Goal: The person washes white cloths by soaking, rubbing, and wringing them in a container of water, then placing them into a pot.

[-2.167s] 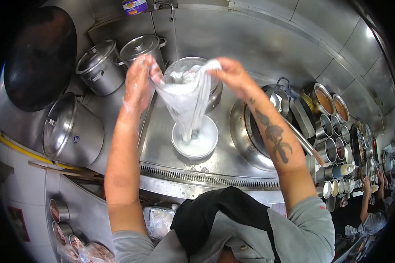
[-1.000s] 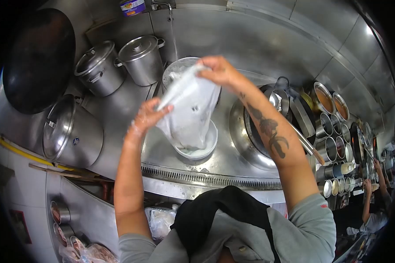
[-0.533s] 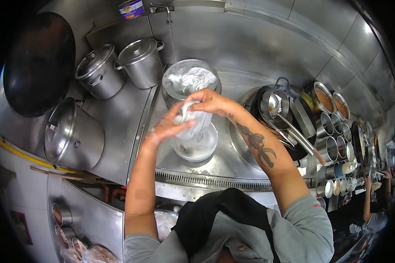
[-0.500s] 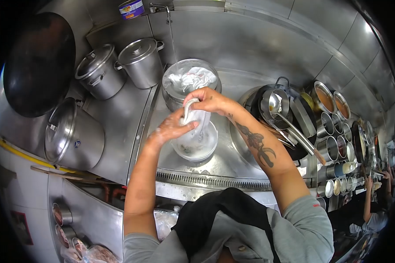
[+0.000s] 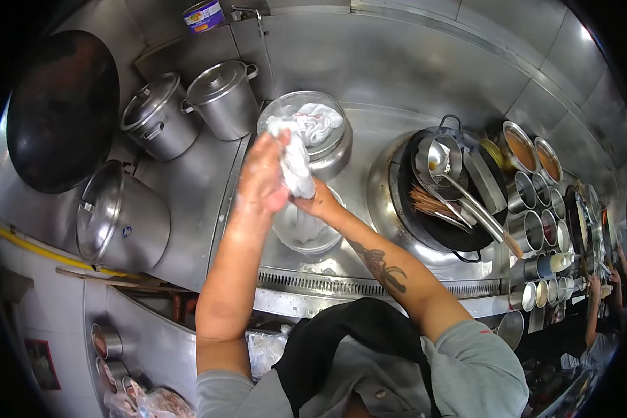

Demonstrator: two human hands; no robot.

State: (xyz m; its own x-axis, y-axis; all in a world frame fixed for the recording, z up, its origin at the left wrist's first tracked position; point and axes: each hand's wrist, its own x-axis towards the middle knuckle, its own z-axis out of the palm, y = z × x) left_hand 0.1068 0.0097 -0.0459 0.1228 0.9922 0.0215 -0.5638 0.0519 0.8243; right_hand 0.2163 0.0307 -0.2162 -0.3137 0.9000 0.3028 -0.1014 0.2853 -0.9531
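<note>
A wet white cloth (image 5: 296,164) is stretched lengthwise between my two hands, above a clear plastic bowl (image 5: 305,244). My left hand (image 5: 261,171), somewhat blurred, presses along the cloth's left side, its fingertips at the upper end. Low on the cloth, my right hand (image 5: 320,203) grips its bottom end, and part of that hand is hidden behind the cloth. Just beyond my hands, a round metal pot (image 5: 334,164) holds more white cloth (image 5: 320,118) in water. A thin stream runs into it from the tap (image 5: 258,15).
Lidded steel pots (image 5: 224,104) stand at the left, by a large black wok (image 5: 63,111). At the right a wok (image 5: 425,233) holds a ladle (image 5: 470,202), a strainer and a bamboo brush. Several seasoning containers (image 5: 529,230) line the far right, where another person's arms (image 5: 593,306) show.
The cloth has gone from bunched to stretched out. My left hand has moved up and forward along it; my right hand has dropped down toward the bowl.
</note>
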